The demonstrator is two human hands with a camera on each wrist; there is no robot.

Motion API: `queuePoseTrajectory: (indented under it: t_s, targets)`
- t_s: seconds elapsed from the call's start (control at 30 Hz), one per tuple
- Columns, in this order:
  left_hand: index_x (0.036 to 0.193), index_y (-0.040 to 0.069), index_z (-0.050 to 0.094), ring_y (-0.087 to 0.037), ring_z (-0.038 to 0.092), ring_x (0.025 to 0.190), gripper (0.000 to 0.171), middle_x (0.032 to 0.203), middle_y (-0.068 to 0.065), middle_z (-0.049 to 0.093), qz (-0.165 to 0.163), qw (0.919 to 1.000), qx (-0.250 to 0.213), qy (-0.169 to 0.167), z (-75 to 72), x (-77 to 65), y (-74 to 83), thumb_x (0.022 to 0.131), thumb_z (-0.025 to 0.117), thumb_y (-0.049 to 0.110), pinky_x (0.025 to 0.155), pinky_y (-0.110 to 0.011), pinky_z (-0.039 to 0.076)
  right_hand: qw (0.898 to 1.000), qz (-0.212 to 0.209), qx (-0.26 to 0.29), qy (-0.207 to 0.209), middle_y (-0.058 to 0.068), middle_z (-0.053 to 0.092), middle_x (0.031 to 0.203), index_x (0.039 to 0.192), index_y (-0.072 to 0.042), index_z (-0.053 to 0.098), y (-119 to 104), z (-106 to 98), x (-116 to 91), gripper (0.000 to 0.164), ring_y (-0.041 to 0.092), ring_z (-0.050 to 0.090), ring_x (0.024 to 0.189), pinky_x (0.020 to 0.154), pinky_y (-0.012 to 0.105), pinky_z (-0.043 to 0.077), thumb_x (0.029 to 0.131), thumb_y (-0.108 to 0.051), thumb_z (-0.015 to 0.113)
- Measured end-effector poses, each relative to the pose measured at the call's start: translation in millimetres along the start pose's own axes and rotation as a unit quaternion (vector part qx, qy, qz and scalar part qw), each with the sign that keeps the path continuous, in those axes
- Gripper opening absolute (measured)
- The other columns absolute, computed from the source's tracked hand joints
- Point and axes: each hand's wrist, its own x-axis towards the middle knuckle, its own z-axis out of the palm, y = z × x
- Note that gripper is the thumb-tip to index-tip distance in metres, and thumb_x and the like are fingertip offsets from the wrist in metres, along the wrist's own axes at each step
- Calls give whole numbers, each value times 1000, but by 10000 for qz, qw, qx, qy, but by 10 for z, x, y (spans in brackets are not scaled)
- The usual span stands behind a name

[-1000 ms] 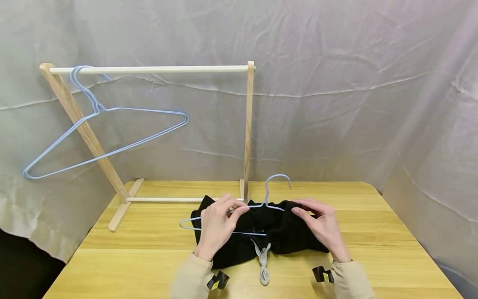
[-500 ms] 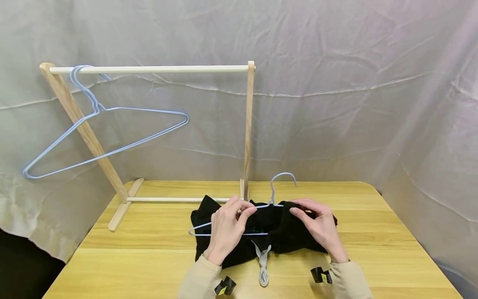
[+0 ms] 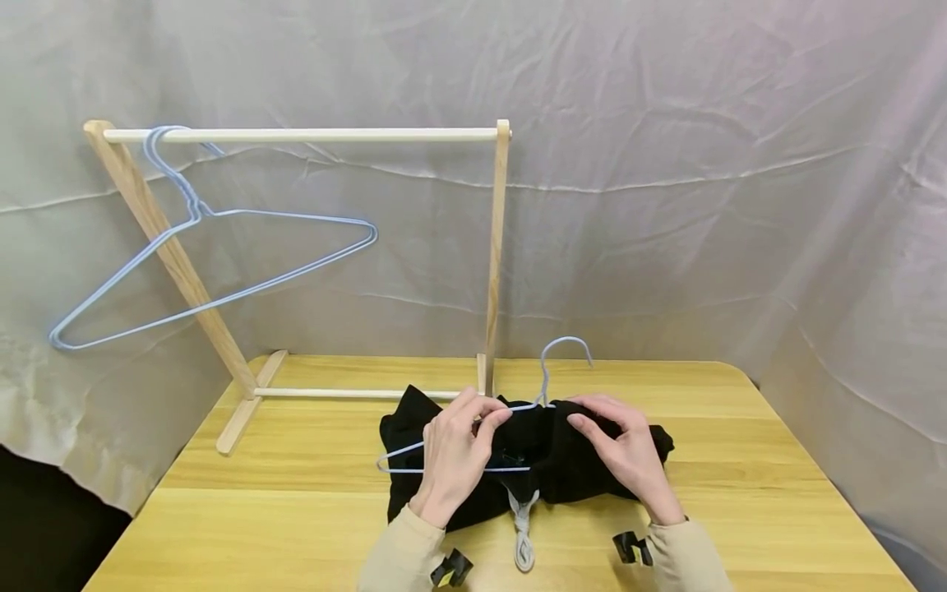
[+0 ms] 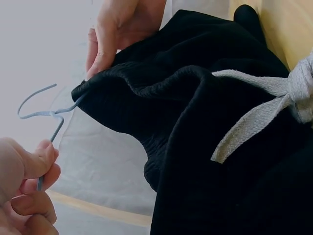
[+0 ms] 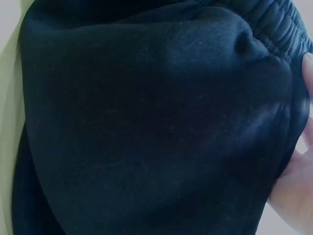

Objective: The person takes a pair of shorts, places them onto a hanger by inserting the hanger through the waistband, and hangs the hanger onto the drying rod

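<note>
On a yellow wooden table [image 3: 740, 460], the left hand [image 3: 451, 460] pinches a pale blue wire hanger [image 3: 543, 386] threaded into a black ribbed-waist garment [image 3: 562, 464]. The right hand [image 3: 629, 452] grips the garment's waistband. Bare tabletop lies either side, well inside the edges.

black garment [image 5: 146, 127] filling the view, ribbed waistband at top right, fingers [image 5: 296, 171] at its right edge

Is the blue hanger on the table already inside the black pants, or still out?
Partly in: the blue hanger has its right end under the black pants; its left end and hook show. The left hand pinches its wire.
</note>
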Motion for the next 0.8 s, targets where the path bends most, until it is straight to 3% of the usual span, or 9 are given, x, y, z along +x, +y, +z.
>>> queuePoseTrajectory:
  t_s: [0.27, 0.43, 0.57, 0.7, 0.8]
  targets:
    - [84, 17, 72, -2, 40, 51, 6, 71, 10, 53, 110, 9990, -319, -298, -29, 25, -20, 87, 70, 21, 45, -19, 36, 9995, 113, -286, -20, 15, 70, 98, 104, 3, 71, 96, 27, -69, 29, 10, 61, 97, 88, 12, 44, 77, 12, 71]
    - [99, 9, 73, -7, 57, 76, 14, 93, 1, 65, 365, 9922, -1035, -595, -89, 74, -69, 88, 67, 3, 61, -28, 51, 9976, 247, -273, 583, 21, 71, 93, 97, 7, 72, 119, 41, -60, 25, 1, 61, 95, 85, 10, 45, 73, 15, 72]
    - [106, 8, 70, -17, 61, 101, 21, 108, -6, 66, 661, 9849, -1540, -423, -152, 116, -116, 87, 67, -1, 81, -39, 54, 9899, 551, 2, 1306, 10, 73, 93, 95, 13, 71, 136, 41, -47, 22, -2, 62, 92, 82, 9, 46, 74, 19, 69]
    - [102, 9, 72, -13, 64, 90, 18, 99, -4, 69, 718, 9816, -1720, -406, -228, 145, -191, 86, 68, 2, 76, -35, 55, 9807, 757, 272, 1784, -10, 70, 94, 95, 16, 69, 136, 25, -36, 18, -2, 63, 89, 78, 8, 47, 77, 19, 66]
    - [97, 11, 73, -6, 63, 81, 12, 93, 1, 71, 537, 9812, -1584, -966, -309, 147, -275, 87, 69, 6, 70, -30, 55, 9773, 796, 314, 1938, -14, 69, 94, 95, 18, 68, 141, 19, -35, 18, -2, 63, 87, 76, 7, 47, 78, 19, 65]
